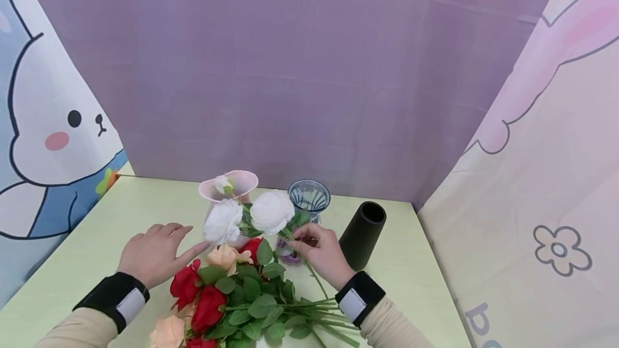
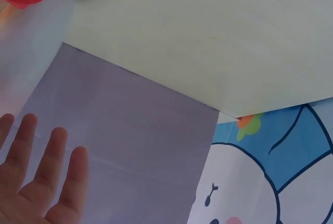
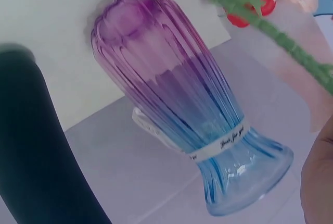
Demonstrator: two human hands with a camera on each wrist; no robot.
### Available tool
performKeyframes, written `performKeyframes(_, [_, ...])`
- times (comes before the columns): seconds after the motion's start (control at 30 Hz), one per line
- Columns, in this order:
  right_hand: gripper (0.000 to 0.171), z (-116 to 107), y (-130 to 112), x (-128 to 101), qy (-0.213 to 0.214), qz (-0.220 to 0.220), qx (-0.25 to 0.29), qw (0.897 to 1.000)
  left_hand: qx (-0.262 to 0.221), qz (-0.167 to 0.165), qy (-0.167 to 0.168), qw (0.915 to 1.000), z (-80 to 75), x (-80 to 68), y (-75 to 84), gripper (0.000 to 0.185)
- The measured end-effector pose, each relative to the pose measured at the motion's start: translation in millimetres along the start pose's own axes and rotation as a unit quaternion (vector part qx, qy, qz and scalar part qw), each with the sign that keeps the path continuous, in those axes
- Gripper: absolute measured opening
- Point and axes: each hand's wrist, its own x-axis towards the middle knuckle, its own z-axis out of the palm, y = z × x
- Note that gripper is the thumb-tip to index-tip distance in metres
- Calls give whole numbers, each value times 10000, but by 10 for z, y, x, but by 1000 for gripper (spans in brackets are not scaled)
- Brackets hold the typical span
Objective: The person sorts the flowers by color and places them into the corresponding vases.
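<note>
My right hand (image 1: 309, 245) pinches the green stem (image 3: 276, 31) of a white rose (image 1: 272, 211) and holds it raised in front of the blue and purple glass vase (image 1: 309, 196). In the right wrist view this ribbed glass vase (image 3: 182, 104) fills the frame, with the stem crossing above it. My left hand (image 1: 157, 251) hovers flat with straight fingers (image 2: 49, 177) and holds nothing; its fingertips reach toward a second white rose (image 1: 222, 222). A pink vase (image 1: 232, 182) with a small white bud stands behind the two roses.
A bunch of red and peach roses (image 1: 227, 294) with leafy stems lies on the pale green table (image 1: 96, 246) between my wrists. A black cylinder vase (image 1: 362, 234) stands right of the glass vase. Purple and cartoon-printed cloth walls close in the table on three sides.
</note>
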Motion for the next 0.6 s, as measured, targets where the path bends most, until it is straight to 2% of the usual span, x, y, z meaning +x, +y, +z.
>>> performKeyframes(0.1, [20, -98, -17, 55, 119, -72, 41, 9999, 167, 135, 502, 9985, 354, 88, -118, 82])
performKeyframes(0.17, [21, -178, -28, 87, 197, -153, 31, 9997, 248, 207, 663, 9973, 598, 157, -213, 79])
performKeyframes(0.27, [22, -288, 16, 133, 402, -351, 24, 9986, 299, 308, 748, 9963, 792, 224, -276, 77])
performKeyframes(0.37, [24, -392, 103, 179, 569, -482, 288, 9968, 305, 443, 812, 9952, 832, 257, -268, 76])
performKeyframes(0.6, [29, -641, 304, 350, 1190, -781, 705, 9873, 257, 661, 922, 9932, 736, 313, -154, 70])
